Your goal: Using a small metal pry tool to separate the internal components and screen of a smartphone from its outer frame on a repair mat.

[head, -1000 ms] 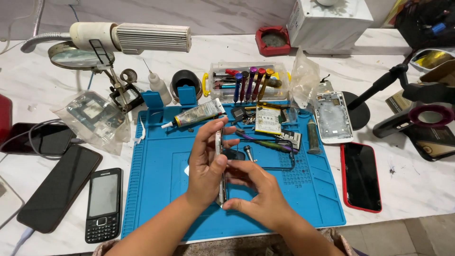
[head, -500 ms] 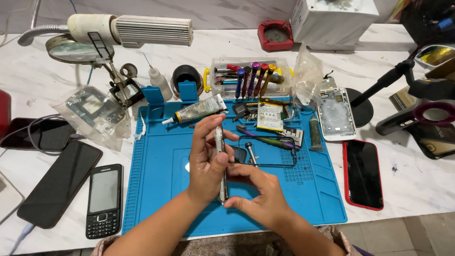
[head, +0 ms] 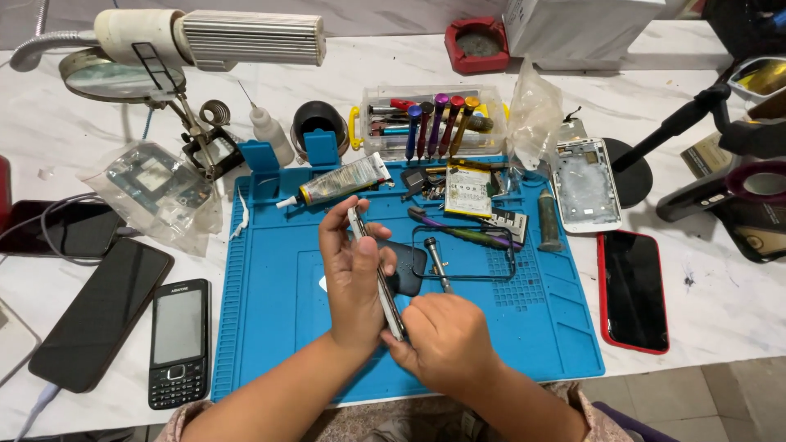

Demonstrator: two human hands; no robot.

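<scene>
My left hand (head: 354,278) grips a thin phone (head: 378,278) held on edge above the blue work mat (head: 270,327), fingers wrapped over its upper half. My right hand (head: 446,340) pinches the phone's lower end near the mat's front. A dark rounded pad (head: 405,266) lies on the mat just behind the phone. A small screwdriver (head: 438,263) and a black phone frame (head: 467,254) lie right behind my right hand.
Glue tube (head: 344,182), screwdriver set in a clear box (head: 434,123) and loose parts sit at the mat's back. A keypad phone (head: 178,340) and dark phones (head: 102,311) lie left; a red-cased phone (head: 632,288) and white phone shell (head: 584,184) right. Magnifier lamp (head: 213,37) overhangs upper left.
Both hands keep their hold on the phone; its top has tilted slightly left. The camera view has shifted a little.
</scene>
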